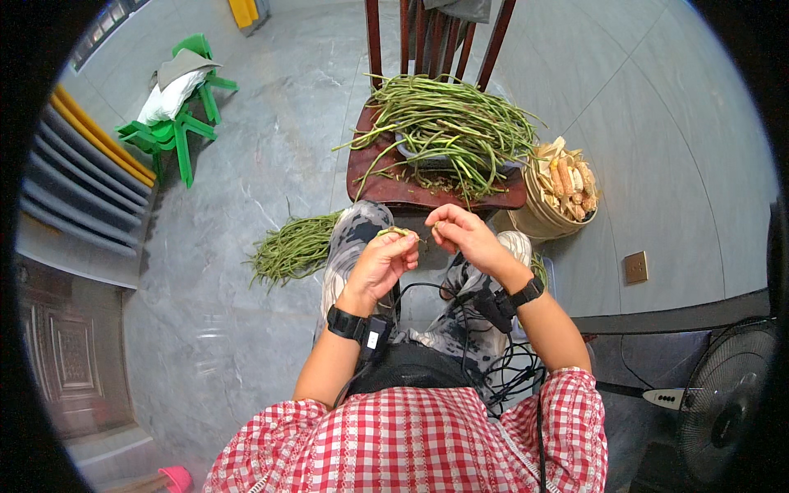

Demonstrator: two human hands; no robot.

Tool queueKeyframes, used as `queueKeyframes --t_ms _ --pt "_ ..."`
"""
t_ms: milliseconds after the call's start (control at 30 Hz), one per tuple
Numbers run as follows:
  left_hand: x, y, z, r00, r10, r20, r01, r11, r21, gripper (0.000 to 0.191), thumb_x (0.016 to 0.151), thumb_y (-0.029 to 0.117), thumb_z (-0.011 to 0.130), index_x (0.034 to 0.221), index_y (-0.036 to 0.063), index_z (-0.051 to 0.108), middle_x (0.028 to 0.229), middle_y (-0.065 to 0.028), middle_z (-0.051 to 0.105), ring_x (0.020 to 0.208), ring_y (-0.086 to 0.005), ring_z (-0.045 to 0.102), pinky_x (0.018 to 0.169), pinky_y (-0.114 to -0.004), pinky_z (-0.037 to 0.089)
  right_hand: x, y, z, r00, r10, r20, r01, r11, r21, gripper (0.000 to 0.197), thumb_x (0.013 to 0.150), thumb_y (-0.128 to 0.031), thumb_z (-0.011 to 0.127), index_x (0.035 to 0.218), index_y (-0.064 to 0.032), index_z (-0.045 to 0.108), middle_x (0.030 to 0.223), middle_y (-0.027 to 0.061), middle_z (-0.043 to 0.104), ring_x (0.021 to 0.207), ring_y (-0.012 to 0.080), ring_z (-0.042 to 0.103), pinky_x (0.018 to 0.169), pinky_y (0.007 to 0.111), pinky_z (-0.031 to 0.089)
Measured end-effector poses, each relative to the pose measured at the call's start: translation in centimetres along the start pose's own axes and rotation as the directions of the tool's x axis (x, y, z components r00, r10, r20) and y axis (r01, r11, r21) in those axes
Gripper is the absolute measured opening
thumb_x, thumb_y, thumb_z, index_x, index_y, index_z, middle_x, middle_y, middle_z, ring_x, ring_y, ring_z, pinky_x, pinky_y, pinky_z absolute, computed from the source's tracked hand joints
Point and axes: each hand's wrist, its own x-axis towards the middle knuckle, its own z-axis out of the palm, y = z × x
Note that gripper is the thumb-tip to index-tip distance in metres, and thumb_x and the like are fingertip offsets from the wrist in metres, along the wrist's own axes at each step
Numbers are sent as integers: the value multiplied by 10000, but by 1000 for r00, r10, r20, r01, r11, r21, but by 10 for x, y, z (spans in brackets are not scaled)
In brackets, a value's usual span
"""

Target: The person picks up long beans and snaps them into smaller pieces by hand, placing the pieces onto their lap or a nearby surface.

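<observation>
My left hand (pixel 383 262) pinches a short length of green long bean (pixel 393 232) between thumb and fingers, above my knees. Just to its right, my right hand (pixel 468 237) has thumb and forefinger closed on a small bean bit (pixel 436 227), mostly hidden by the fingers. The two hands are apart. Beyond them, a large heap of long beans (pixel 456 117) overflows a shallow container (pixel 404 148) on the seat of a dark red wooden chair (pixel 367 179). Small scraps lie on the seat's front. Another bundle of long beans (pixel 294 249) rests on the floor beside my left leg.
A bucket (pixel 536 212) with corn cobs (pixel 570 179) and husks stands right of the chair. Black cables (pixel 515 363) loop across my lap and right side. An electric fan (pixel 727 407) is at lower right. Green plastic chairs (pixel 182 145) bearing a white bag (pixel 169 98) stand at upper left.
</observation>
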Motion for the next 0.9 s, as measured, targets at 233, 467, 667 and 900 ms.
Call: queueKeyframes --t_ms 233,467,667,900 --pt "-3 -2 1 991 -105 -79 97 990 -99 93 883 155 630 901 65 629 767 7 574 660 -99 521 606 -245 448 -11 -14 23 941 -335 49 283 697 -659 118 829 -125 609 880 -22 583 750 83 546 657 196 550 587 322 448" --pt "-3 -5 -4 982 -165 -91 160 985 -61 77 870 149 643 874 75 623 752 3 570 648 -106 525 572 -255 446 -10 -15 22 889 -431 152 380 514 -769 99 799 -107 600 836 -20 571 781 127 578 703 323 588 616 386 474" --pt "-5 -5 -4 967 -245 67 249 967 -52 87 880 153 626 875 69 605 764 14 547 673 -105 498 619 -240 435 -5 -9 14 905 -412 109 355 588 -727 92 792 -88 613 813 -12 565 733 102 540 654 244 551 579 330 437" --pt "-9 1 0 966 -237 102 236 971 25 119 868 153 637 854 43 592 747 10 524 676 -108 484 607 -241 405 27 8 -27 919 -369 -138 158 667 -728 139 811 -134 592 823 5 596 759 127 604 698 243 590 644 333 457"
